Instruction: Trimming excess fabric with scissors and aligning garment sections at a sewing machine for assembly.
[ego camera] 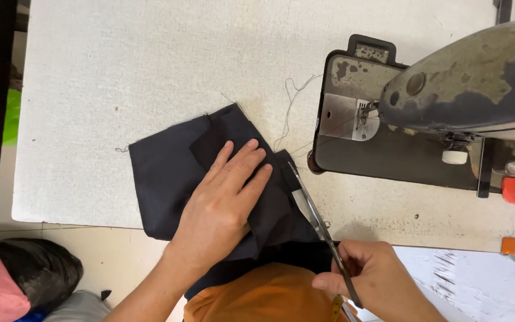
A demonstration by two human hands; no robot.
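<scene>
Pressing flat, the left hand (222, 209) pins dark navy folded cloth (168, 173); long steel scissors (320, 223), clamped in the right hand (371, 274), point toward eleven o'clock along its right edge.

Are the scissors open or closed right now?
Nearly closed: the scissors in the right hand show blades lying together, tips at the edge of the dark fabric, which the left hand presses flat.
</scene>
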